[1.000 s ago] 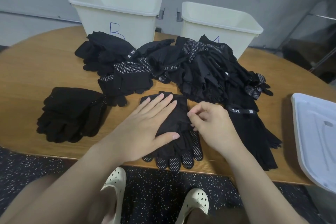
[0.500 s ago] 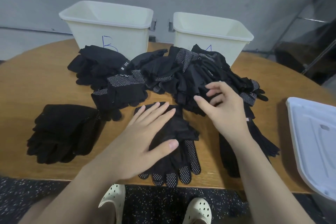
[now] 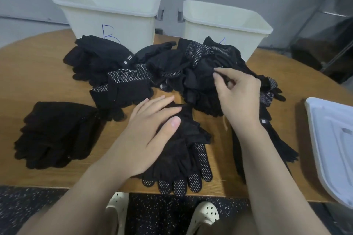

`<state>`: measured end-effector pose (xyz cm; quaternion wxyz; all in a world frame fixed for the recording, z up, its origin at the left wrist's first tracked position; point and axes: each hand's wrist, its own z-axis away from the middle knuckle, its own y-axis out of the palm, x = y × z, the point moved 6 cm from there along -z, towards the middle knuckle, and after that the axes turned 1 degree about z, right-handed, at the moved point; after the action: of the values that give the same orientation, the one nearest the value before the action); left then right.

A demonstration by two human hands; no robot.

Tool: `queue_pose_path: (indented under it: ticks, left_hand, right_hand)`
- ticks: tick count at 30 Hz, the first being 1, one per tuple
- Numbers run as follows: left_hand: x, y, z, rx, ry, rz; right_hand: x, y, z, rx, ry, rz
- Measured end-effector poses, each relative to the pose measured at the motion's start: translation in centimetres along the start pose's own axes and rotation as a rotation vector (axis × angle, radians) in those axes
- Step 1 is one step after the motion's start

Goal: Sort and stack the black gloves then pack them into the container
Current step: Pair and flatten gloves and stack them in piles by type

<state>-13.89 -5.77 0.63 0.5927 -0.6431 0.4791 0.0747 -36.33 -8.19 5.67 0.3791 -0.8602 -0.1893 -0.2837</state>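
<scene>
Flat and open, the left hand (image 3: 150,135) presses on a small stack of gloves (image 3: 183,156) at the worktop's (image 3: 38,74) near edge, their dotted fingertips hanging over it. Right hand (image 3: 238,97) has its grip half curled, thumb and forefinger pinching at black fabric in the big glove heap (image 3: 172,70); whether it has truly closed on a glove I cannot tell. Another tidy glove pile (image 3: 55,135) lies to the left. Behind the heap stand two cream bins, one marked B (image 3: 112,11), the other (image 3: 225,23) partly hidden by gloves. A white lid (image 3: 336,143) rests at the right.
</scene>
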Motion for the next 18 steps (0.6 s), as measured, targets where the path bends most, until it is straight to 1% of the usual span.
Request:
queue_pose_path:
  ticks: [2,7,10,12,15,16,18]
  left_hand:
    - [0.0,-0.2,0.0,-0.025,-0.006,0.017]
    - [-0.1,-0.5,-0.1,-0.071,-0.017,0.038]
    - [-0.5,-0.8,-0.2,-0.109,-0.013,0.050]
    - [-0.7,-1.2,-0.3,-0.163,-0.013,0.079]
    - [-1.2,-1.7,-0.5,-0.299,-0.038,0.216]
    - [-1.5,-1.9,-0.5,-0.344,-0.038,0.270]
    - [-2.1,-2.3,-0.8,-0.414,-0.001,0.300]
  right_hand:
    - [0.5,-0.7,0.0,-0.052,-0.021,-0.081]
    - [2.0,-2.5,0.0,-0.111,-0.035,-0.349]
    - [2.6,-3.5,0.1,-0.134,-0.040,-0.457]
    - [3.0,-3.9,0.2,-0.137,-0.036,-0.493]
    - [3.6,-4.1,0.7,-0.109,0.028,-0.580]
    - [3.7,-4.0,1.0,-0.082,0.049,-0.609]
    - [4.2,-3.5,1.6,-0.004,0.063,-0.634]
